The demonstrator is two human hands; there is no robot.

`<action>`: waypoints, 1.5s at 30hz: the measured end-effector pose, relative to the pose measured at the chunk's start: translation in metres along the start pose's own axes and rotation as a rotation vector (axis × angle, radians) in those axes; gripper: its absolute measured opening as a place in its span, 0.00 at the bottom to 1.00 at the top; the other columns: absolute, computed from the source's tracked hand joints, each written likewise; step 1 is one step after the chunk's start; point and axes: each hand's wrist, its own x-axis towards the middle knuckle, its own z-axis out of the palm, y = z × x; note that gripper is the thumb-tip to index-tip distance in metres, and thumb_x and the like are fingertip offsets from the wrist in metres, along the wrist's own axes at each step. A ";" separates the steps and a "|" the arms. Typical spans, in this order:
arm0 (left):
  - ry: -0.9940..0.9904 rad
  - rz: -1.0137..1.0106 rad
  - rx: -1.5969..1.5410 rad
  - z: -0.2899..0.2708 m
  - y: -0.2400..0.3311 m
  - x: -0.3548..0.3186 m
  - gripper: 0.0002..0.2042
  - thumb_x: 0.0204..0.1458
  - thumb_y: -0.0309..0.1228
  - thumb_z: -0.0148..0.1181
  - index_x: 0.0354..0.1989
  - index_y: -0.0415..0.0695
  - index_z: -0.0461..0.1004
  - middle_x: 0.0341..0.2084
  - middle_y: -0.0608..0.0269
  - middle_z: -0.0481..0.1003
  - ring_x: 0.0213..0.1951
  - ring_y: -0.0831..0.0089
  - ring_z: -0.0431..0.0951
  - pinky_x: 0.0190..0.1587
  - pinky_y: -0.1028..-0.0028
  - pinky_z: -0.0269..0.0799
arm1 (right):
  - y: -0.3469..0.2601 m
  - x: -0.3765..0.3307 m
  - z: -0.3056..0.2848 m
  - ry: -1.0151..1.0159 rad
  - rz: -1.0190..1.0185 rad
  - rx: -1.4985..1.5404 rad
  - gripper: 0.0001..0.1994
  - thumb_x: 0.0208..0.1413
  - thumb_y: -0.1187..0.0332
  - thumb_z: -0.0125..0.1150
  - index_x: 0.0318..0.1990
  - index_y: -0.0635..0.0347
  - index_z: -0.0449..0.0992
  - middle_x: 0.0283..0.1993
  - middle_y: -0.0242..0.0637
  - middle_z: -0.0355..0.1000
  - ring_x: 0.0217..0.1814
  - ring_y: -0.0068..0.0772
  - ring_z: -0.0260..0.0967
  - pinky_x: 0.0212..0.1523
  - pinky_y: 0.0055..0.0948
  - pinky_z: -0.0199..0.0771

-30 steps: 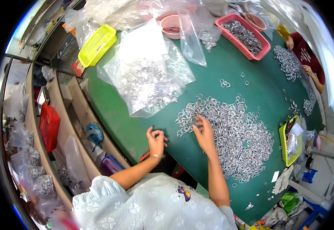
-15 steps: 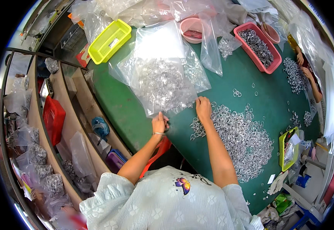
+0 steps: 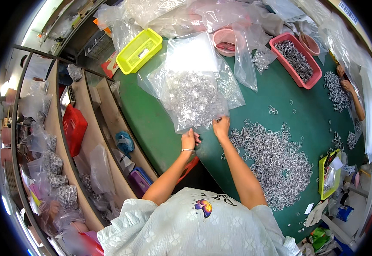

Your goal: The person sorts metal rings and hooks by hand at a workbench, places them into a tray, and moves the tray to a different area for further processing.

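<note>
**Both hands at the near edge of the filled bag**

The clear bag (image 3: 194,96), holding many small shiny pieces, lies on the green worktop (image 3: 152,145) ahead of the wearer, a white area at its far end. One second ago both hands were clear of it, the right at the border of the loose ring pile (image 3: 275,170). Both now meet its near edge: the left hand (image 3: 190,140) by the near left corner, the right hand (image 3: 221,127) toward the near right corner. Compared with half a second ago, the right hand sits farther in along that edge, closer to the left.

The fingers of the right hand are drawn together and appear clamped on the plastic. Those of the left reach the edge with the outer ones loosely curled; whether they pinch the film cannot be told. The work in hand thus seems to have passed from the loose rings to the bag, whose contents remain inside.

The pile lies just beside the right forearm, apart from the bag. Farther off stand a pink tray (image 3: 313,82) of rings and a yellow tray (image 3: 135,54); at far right, a co-worker's hand (image 3: 347,85) is near another heap (image 3: 336,91).
</note>
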 end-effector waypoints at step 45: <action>-0.747 0.571 -0.141 -0.098 0.395 0.059 0.21 0.56 0.42 0.40 0.14 0.43 0.62 0.18 0.50 0.72 0.24 0.67 0.74 0.28 0.76 0.66 | -0.276 0.143 -0.124 0.226 -0.347 0.636 0.12 0.50 0.71 0.45 0.16 0.61 0.59 0.17 0.23 0.52 0.22 0.14 0.47 0.23 0.19 0.47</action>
